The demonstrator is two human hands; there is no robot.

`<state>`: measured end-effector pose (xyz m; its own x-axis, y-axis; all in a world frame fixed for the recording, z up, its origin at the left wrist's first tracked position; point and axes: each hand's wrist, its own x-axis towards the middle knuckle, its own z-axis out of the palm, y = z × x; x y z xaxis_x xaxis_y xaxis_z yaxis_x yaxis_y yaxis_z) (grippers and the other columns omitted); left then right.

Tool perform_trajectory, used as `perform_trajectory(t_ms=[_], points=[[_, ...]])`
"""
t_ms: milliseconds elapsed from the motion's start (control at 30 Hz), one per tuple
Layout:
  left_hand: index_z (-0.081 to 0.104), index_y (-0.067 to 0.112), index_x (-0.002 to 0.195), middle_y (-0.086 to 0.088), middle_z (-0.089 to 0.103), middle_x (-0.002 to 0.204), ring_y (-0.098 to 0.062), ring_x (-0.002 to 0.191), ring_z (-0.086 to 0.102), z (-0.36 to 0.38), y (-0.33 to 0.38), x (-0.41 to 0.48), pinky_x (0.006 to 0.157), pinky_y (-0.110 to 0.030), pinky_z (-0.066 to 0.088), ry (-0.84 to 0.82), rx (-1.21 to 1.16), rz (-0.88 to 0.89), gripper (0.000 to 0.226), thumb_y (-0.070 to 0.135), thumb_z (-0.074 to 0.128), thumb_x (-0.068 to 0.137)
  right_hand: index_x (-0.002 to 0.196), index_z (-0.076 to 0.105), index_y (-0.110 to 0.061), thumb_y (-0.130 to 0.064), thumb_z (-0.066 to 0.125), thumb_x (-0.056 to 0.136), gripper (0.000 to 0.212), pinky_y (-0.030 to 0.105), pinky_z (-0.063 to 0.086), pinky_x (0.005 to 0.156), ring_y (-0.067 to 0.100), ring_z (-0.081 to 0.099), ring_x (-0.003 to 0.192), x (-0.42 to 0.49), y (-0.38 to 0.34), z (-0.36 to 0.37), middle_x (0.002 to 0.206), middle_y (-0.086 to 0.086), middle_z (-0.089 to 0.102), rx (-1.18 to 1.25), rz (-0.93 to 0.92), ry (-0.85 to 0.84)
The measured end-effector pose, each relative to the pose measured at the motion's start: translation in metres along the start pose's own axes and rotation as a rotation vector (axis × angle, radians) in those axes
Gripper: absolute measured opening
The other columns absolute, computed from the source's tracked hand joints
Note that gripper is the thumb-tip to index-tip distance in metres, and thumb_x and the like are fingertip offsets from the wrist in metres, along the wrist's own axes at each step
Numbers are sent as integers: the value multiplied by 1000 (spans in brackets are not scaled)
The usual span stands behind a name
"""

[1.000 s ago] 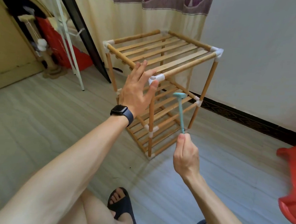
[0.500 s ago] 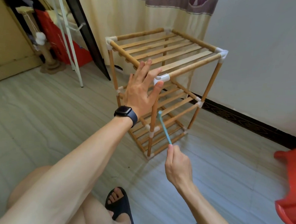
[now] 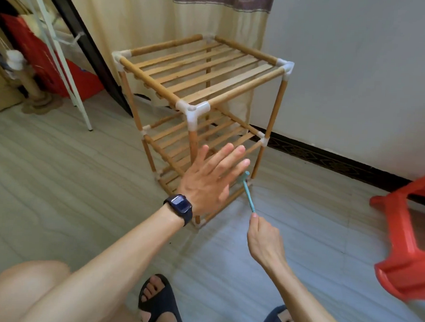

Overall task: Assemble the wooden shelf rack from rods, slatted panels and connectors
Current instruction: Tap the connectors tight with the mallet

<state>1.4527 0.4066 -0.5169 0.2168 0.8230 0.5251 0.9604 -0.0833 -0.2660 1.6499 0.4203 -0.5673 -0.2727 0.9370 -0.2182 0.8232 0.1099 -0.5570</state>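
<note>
The wooden shelf rack [image 3: 202,70] stands upright on the floor with three slatted tiers, rods and white corner connectors; the near top connector [image 3: 193,109] is in plain view. My left hand [image 3: 210,183], wearing a dark watch, hovers in front of the rack's lower part with fingers spread straight, holding nothing. My right hand [image 3: 264,238] pinches the end of a small teal mallet [image 3: 248,190], whose head points up toward the rack's bottom right corner.
A red plastic stool [image 3: 410,237] lies at the right. A curtain [image 3: 180,17] hangs behind the rack, and a white wall runs along the right. A white stand leg [image 3: 82,108], a black pole and red items are at the back left. My sandalled foot [image 3: 158,299] is near the bottom.
My left hand has come off the top corner connector and dropped in front of the lower tiers. The mallet has swung down from near the middle tier toward the floor.
</note>
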Motion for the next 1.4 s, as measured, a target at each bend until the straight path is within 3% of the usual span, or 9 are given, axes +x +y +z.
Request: perform_trajectory(t_ms=[67, 133, 267, 467, 667, 900, 1100, 1233, 1400], points=[[18, 23, 159, -4, 3, 168, -22, 155, -1, 19, 22, 7, 123, -53, -5, -334, -105, -119, 77, 35, 49, 90, 80, 48, -15, -36, 18, 108, 46, 41, 35, 75, 44, 57, 103, 3, 11, -6, 107, 22, 67, -1, 60, 1], [11, 22, 160, -5, -1, 168, -24, 155, 0, 41, 30, 23, 124, -53, -1, -604, -249, -432, 79, 39, 51, 94, 76, 45, -15, -36, 19, 108, 46, 41, 34, 74, 44, 57, 101, 6, 20, -10, 106, 23, 67, 36, 82, 17], [14, 21, 159, -7, -5, 168, -31, 154, -6, 78, 23, 38, 122, -59, 1, -762, -415, -740, 73, 52, 41, 99, 69, 38, -17, -36, 20, 108, 47, 40, 32, 70, 37, 50, 84, 7, 31, -15, 87, 16, 62, 81, 102, 42], [11, 12, 159, -3, 6, 168, -20, 155, 2, 76, 19, 23, 120, -58, 5, -715, -449, -771, 80, 64, 24, 100, 67, 37, -16, -39, 22, 107, 48, 39, 31, 65, 38, 53, 80, 13, 33, -12, 74, 12, 56, 119, 79, 102], [53, 19, 130, 13, 19, 165, -14, 149, 25, 60, -38, -44, 121, -58, 5, -688, -345, -585, 52, 46, 16, 106, 73, 39, -17, -45, 19, 104, 46, 40, 35, 61, 38, 56, 75, 5, 26, -2, 73, 11, 61, 61, -30, 168], [28, 23, 156, 9, 9, 167, -14, 154, 8, 42, -71, -77, 122, -55, 5, -803, -263, -625, 51, 38, 14, 108, 80, 45, -17, -43, 17, 106, 46, 38, 40, 58, 32, 56, 67, -12, 19, 7, 65, 2, 54, -124, -65, 125], [7, 23, 161, 0, 1, 168, -22, 155, 3, 38, -18, -56, 124, -49, 5, -724, -361, -515, 63, 42, 32, 105, 84, 50, -17, -44, 15, 105, 49, 41, 49, 63, 32, 59, 71, -21, 14, 9, 72, 6, 61, -198, -56, 78], [-9, 21, 160, 0, -15, 166, -21, 154, -12, 45, 10, -47, 122, -50, -4, -720, -312, -570, 76, 49, 33, 102, 77, 47, -16, -43, 19, 106, 48, 41, 45, 61, 30, 57, 67, -23, 7, -4, 68, 6, 59, -116, -64, 110], [-12, 21, 159, 0, -16, 167, -21, 154, -13, 46, 6, -54, 125, -50, -1, -741, -295, -520, 89, 39, 48, 96, 74, 40, -19, -41, 25, 105, 42, 44, 38, 50, 27, 48, 52, -26, -10, -23, 55, 1, 50, 132, -301, 286]])
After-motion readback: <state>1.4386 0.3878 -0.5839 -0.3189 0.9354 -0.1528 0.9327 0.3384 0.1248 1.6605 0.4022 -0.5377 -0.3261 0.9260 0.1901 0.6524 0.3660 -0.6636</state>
